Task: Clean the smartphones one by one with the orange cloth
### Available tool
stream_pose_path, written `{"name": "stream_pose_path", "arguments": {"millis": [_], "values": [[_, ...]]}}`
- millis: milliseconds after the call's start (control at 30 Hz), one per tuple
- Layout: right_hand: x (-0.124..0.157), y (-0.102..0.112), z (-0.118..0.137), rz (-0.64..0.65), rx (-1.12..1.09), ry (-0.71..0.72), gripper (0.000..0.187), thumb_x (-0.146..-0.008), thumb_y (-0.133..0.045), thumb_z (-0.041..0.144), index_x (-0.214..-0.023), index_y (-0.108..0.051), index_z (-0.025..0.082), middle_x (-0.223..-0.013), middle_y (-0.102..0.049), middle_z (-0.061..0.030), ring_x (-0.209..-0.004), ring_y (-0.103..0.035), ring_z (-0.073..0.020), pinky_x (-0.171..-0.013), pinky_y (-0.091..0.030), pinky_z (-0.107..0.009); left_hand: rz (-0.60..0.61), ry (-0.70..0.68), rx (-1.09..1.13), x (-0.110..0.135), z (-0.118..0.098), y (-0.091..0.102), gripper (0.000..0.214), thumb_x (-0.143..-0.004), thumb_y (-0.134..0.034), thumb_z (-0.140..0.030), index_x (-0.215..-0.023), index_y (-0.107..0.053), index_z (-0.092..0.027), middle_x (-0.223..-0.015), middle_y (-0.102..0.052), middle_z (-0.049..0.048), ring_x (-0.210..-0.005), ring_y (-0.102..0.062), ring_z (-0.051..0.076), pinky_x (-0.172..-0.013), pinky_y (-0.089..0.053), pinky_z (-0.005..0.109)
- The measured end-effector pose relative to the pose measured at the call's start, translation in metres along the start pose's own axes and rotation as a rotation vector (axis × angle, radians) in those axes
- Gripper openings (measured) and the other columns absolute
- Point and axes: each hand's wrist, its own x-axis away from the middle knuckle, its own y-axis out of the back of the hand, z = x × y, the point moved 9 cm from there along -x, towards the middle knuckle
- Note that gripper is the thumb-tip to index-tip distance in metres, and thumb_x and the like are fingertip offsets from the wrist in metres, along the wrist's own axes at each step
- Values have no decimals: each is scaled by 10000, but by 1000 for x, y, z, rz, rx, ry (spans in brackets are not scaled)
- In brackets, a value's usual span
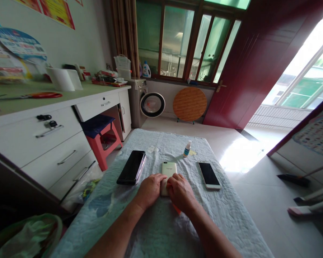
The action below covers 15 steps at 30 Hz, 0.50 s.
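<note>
A pale gold smartphone (169, 167) lies back up on the light blue quilted cloth (156, 229), its camera end away from me. My left hand (150, 189) grips its left edge, with fingertips on the back. Curled over the right side of the phone is my right hand (181, 190); whatever its closed fingers hold is hidden. An orange-red bit (177, 209) shows beneath the right hand. To the left lies a stack of phones with a black screen (133, 166) on top. A white phone (209, 175) lies screen up at the right. Behind stands a small spray bottle (187, 149).
A white desk (51, 107) along the left holds scissors (44, 95) and a paper roll (61, 79). Under it stands a red stool (104, 143). Beyond are a washing machine (136, 104) with its door open, a round wooden tabletop (190, 104) and a dark red door (255, 64).
</note>
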Motion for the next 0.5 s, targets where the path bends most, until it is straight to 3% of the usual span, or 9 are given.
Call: {"name": "stream_pose_path", "arguments": {"millis": [267, 500], "values": [[1, -8, 16, 39, -34, 77, 104, -882, -540, 142, -860, -634, 181, -922, -611, -36, -849, -509, -157, -783, -373, -253, 13, 2, 8, 0, -2, 0, 364, -884, -466, -121, -1151, -689, -231, -1130, -710, 51, -1063, -633, 196, -941, -454, 266], [-4, -3, -1, 1, 22, -26, 207, -958, -458, 189, -902, -658, 194, -916, -615, -47, -874, -518, -166, -788, -370, -265, -13, -22, 15, 0, -1, 1, 402, -883, -418, -89, -1164, -680, -206, -1123, -710, 57, -1053, -639, 191, -957, -457, 276]]}}
